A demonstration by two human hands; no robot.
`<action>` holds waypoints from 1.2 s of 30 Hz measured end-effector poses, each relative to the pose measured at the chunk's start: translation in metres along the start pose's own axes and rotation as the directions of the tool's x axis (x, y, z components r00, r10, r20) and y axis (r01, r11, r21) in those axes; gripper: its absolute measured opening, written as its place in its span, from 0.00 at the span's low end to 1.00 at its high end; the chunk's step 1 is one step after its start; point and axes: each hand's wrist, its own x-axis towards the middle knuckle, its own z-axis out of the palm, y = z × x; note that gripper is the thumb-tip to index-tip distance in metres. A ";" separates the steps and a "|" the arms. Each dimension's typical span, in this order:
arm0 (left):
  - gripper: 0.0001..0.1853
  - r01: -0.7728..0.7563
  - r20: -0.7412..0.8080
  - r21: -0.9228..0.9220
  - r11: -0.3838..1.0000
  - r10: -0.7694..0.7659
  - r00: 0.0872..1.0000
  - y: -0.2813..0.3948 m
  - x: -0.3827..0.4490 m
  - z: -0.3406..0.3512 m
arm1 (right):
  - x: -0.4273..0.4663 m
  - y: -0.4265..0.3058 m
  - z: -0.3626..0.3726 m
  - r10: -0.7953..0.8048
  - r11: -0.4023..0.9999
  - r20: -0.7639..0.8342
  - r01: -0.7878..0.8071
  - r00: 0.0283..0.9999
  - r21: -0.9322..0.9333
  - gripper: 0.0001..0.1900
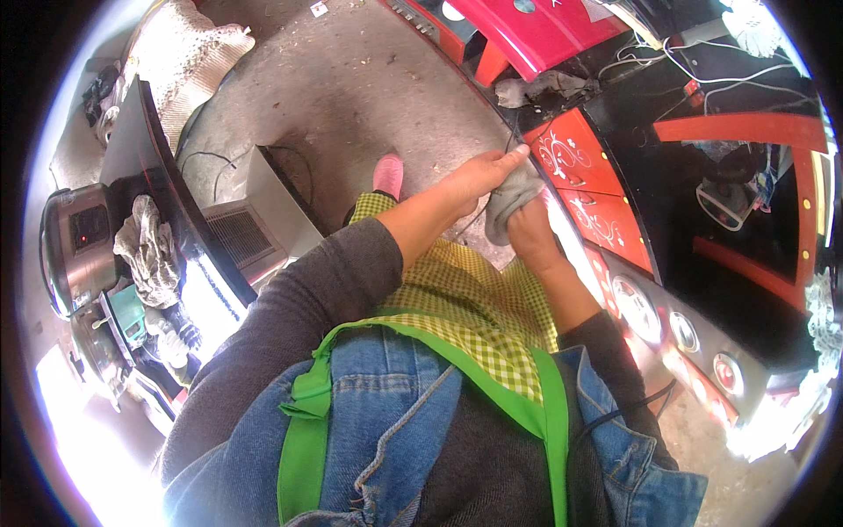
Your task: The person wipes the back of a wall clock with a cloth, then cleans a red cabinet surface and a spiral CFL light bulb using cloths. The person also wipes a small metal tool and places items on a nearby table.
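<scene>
A bunched grey cloth [510, 204] is between my two hands, in front of the red drawers. My right hand [532, 232] is curled around its lower right part. At its upper edge, my left hand [486, 176] grips it, with the thumb stretched toward the corner of the drawer front. A thin dark cable [511, 135] runs down to the left thumb, and I cannot tell whether it is held too. Beside both hands stand red drawer fronts [566, 155] with white scroll patterns. The fingers of both hands are partly hidden.
Right of me is a black-topped cabinet [685, 283] with red frame parts and round speakers [635, 308]. A glossy red panel [540, 26] and white cables [718, 79] lie farther along. At left are a metal box with a vent grille [244, 230], a rice cooker [79, 247] and a woven sack [197, 59].
</scene>
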 end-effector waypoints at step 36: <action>0.14 -0.321 0.514 0.434 0.842 0.061 0.855 -0.002 0.011 -0.092 | 0.022 0.040 0.000 0.255 0.609 0.271 -0.372 0.928 0.701 0.23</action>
